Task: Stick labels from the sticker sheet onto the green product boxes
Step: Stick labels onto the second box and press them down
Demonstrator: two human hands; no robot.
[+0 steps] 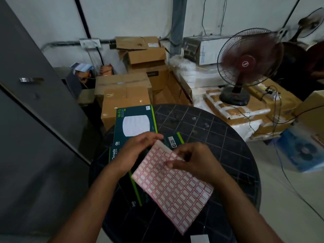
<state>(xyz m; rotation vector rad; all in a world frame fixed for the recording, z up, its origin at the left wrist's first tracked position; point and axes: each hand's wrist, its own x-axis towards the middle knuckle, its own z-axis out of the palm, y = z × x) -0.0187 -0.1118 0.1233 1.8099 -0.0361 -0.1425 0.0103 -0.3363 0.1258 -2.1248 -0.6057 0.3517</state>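
Observation:
A sticker sheet (172,187) of small red-bordered white labels lies tilted over the near part of a round black table (201,130). My left hand (135,151) grips the sheet's far left edge from below. My right hand (192,161) rests on its upper part, fingertips pinching at a label near the top edge. Two dark green product boxes with lime edges lie on the table: the far green box (135,120) shows a white round device, and the near green box (135,186) sits partly under the sheet and my hands.
Stacked cardboard cartons (126,92) stand behind the table. A maroon standing fan (249,64) sits on wrapped parcels at the right, with cables trailing to the floor. A grey cabinet (35,102) fills the left side. A blue box (301,149) lies on the floor.

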